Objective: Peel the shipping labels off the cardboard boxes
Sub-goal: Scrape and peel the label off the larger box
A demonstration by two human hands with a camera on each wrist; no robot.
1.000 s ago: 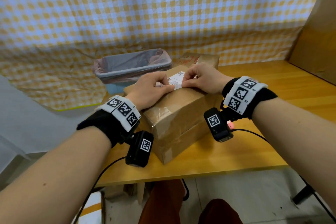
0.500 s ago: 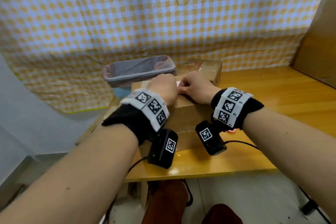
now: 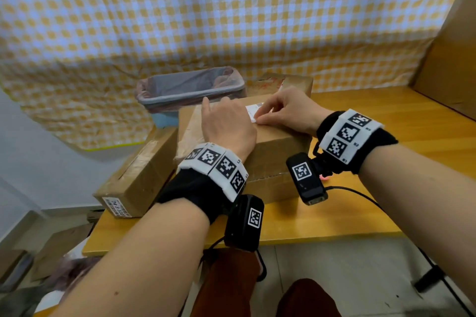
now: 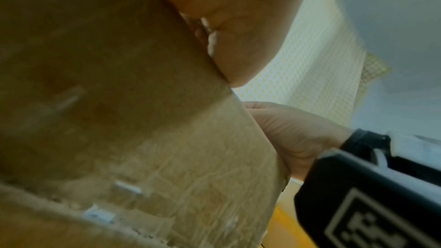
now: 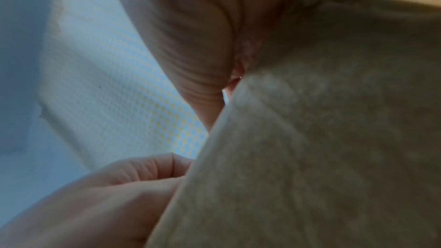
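Barely begun, by the look of things: white shipping label [image 3: 253, 110] stuck to the top of the centre cardboard box [image 3: 273, 147], only its near corner being worked. Box on the left [image 3: 140, 175] lying on its side, overhanging the table's edge, its own printed end label [image 3: 117, 207] untouched. Third box [image 3: 291, 80] behind, top face torn and marked red, no clear label visible. Left hand [image 3: 226, 126] flat on the centre box top, fingers spread, steadying. Right hand [image 3: 288, 110] curled over the label, thumb and fingertips drawn together at its lower edge in what reads as a pinch; whether paper is truly lifted, impossible to tell. Wrist views blurred, only cardboard and palm.

Glossy yellow wooden table [image 3: 386, 152] beneath. Yellow-and-white checked cloth [image 3: 231, 8] draped across the wall behind. Lined waste bin [image 3: 190, 87] just beyond the boxes, plausibly awaiting peeled labels. Large cardboard sheet [image 3: 453, 59] propped at the right. Loose cardboard [image 3: 59, 247] on the floor, lower left.
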